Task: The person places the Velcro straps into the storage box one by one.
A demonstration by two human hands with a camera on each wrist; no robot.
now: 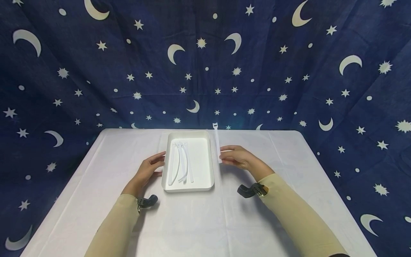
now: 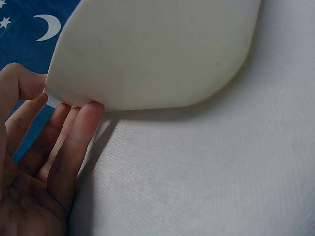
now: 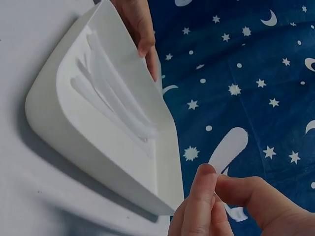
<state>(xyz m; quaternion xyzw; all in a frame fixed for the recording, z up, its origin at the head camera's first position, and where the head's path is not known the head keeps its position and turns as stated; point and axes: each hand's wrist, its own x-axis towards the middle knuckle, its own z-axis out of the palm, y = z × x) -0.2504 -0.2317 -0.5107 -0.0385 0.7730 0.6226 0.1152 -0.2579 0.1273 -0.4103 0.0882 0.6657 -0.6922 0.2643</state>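
Upright beside the tray's right side, a white hook-and-loop cable tie (image 1: 217, 142) with a slotted head is pinched near its lower end by my right hand (image 1: 236, 157). Its rounded end (image 3: 230, 146) sticks out past thumb and fingertip in the right wrist view. A white rectangular tray (image 1: 203, 160) lies on the table and holds several similar white cable ties (image 1: 174, 164), loosely side by side, some bent. My left hand (image 1: 149, 169) touches the tray's left outer wall. In the left wrist view its fingers (image 2: 88, 118) lie against that wall, rather straight, with the thumb apart from them.
A white cloth (image 1: 192, 225) covers the table. Behind it hangs a dark blue curtain (image 1: 205, 103) with moons and stars. Each wrist wears a black strap with a camera mount, such as the right one (image 1: 248, 191).
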